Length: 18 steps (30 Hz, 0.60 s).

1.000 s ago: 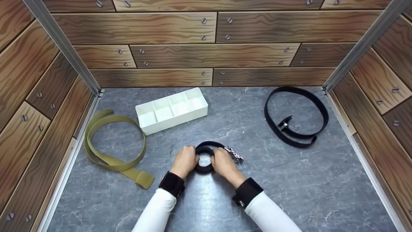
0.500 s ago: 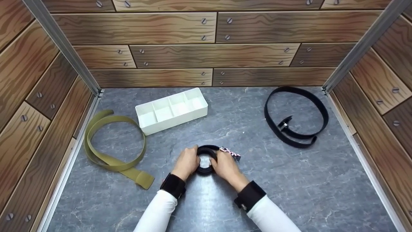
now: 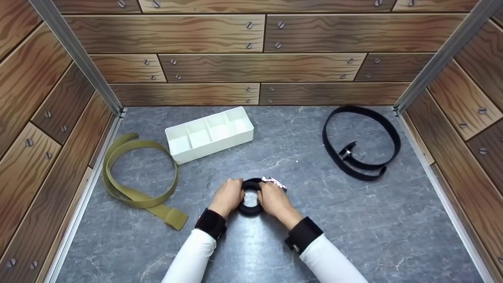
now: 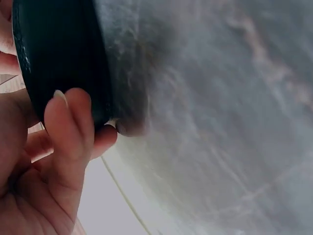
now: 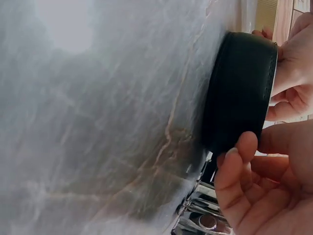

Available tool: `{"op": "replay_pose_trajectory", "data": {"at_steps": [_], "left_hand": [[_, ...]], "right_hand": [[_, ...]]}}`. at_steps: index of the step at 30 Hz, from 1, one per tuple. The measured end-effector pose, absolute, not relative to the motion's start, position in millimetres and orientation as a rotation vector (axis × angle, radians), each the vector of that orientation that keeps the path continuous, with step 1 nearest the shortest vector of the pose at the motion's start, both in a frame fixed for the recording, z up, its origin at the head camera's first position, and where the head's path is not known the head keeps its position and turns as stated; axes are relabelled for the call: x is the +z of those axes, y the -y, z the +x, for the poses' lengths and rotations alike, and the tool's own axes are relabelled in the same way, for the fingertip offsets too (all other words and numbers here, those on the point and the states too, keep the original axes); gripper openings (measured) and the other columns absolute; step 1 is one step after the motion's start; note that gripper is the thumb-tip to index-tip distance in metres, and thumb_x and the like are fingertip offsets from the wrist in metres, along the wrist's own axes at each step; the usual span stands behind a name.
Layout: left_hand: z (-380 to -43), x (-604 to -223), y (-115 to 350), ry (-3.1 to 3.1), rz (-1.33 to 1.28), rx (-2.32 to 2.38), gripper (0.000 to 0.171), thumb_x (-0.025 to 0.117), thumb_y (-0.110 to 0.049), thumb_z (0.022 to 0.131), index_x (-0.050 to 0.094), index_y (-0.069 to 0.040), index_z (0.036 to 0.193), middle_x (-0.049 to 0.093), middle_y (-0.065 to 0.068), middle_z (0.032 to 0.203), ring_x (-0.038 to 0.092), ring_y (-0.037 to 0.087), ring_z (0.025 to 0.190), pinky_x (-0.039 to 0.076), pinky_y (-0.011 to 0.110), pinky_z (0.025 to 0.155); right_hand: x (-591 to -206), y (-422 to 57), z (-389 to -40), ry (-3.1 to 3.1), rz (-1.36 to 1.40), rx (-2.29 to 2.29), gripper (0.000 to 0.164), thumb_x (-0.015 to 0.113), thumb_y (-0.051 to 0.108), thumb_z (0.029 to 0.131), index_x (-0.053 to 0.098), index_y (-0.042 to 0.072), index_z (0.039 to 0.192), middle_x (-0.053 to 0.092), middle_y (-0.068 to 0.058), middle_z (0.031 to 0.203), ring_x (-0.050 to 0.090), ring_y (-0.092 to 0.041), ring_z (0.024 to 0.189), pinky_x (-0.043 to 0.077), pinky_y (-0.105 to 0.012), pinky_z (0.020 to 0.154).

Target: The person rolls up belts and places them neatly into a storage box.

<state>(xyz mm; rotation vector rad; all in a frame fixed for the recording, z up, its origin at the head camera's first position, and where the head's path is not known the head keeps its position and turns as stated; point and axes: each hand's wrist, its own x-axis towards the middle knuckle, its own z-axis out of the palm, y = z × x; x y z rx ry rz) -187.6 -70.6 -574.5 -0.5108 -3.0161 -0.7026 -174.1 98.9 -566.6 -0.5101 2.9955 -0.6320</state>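
Observation:
A black belt (image 3: 250,211) stands on edge on the grey tabletop, wound into a round coil of several layers. At its left side my left hand (image 3: 227,195) grips the coil, the thumb inside the ring and fingers on the outer face. Opposite, my right hand (image 3: 275,199) pinches the right side of the same coil. A shiny silver buckle (image 3: 276,182) sticks out past the right hand's knuckles. In the left wrist view, fingertips press the belt's smooth outer band (image 4: 61,49). The right wrist view shows the stitched band (image 5: 240,88) with the buckle (image 5: 203,213) below the fingers.
A white divided box (image 3: 214,150) sits behind the hands, slightly left. An olive belt (image 3: 144,204) lies loosely looped at the left, its loop close to the box corner. Another black belt (image 3: 367,111) is looped at the back right. Wood-patterned walls (image 3: 212,68) enclose the tabletop.
The buckle end has drawn in toward the coil, swinging left and up round its far side. Less loose strap shows, and the right hand has shifted slightly along the coil.

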Motion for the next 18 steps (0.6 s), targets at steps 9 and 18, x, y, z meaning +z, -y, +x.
{"op": "replay_pose_trajectory", "data": {"at_steps": [9,18], "left_hand": [[-187.5,-580.6,70.3,2.961,-0.52,-0.798,0.02,0.063,0.002,0.079,0.062,0.001,0.1,0.068,0.022,0.086,0.068,0.036,0.08,0.055,0.045,0.068],[-186.9,-579.2,72.5,3.052,-0.48,-0.819,0.035,0.066,-0.004,0.081,0.063,-0.002,0.116,0.067,0.022,0.097,0.067,0.038,0.088,0.054,0.048,0.074]], "right_hand": [[-562.7,-99.4,-166.3,-2.894,-0.187,-0.759,0.033,0.069,0.027,0.091,0.068,-0.006,0.092,0.067,-0.021,0.084,0.067,-0.029,0.071,0.054,-0.04,0.063],[-563.5,-94.5,-169.3,-2.871,-0.155,-0.741,0.022,0.065,0.018,0.09,0.067,-0.001,0.079,0.063,-0.008,0.06,0.064,-0.021,0.053,0.052,-0.035,0.052]]}}
